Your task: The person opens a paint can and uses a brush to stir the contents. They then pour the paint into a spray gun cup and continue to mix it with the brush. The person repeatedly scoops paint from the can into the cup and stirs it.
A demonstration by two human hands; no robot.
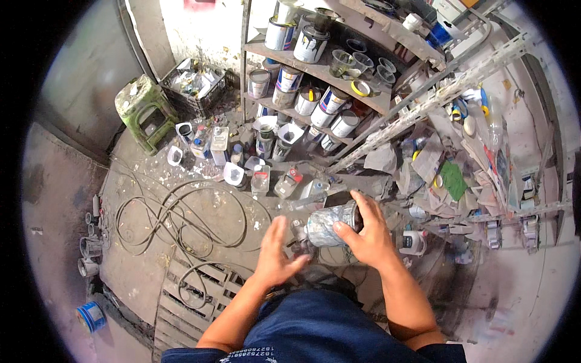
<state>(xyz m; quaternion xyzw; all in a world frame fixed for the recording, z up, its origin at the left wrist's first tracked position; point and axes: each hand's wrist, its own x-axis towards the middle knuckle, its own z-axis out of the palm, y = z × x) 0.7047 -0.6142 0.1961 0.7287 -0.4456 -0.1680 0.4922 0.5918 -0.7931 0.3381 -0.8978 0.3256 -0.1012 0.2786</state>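
My right hand (370,235) is wrapped round a paint-smeared, silvery cylindrical cup (327,225), held on its side with its dark-rimmed end toward my palm. A small, blurred metallic part (300,237) shows at the cup's left end; its kind I cannot make out. My left hand (276,257) is just left of that part, fingers stretched upward and thumb apart, holding nothing. Whether the thumb touches the part cannot be told. Beyond the cup, clear plastic bottles (288,181) and a white-topped tub (234,174) stand on the floor.
A metal shelf rack (357,85) holds several paint cans and plastic cups. Scraps and a green cloth (452,179) crowd the right shelf. A hose (206,187) coils across the floor beside a slatted grate (181,302). A green stool (142,112) and black crate (196,91) stand far left.
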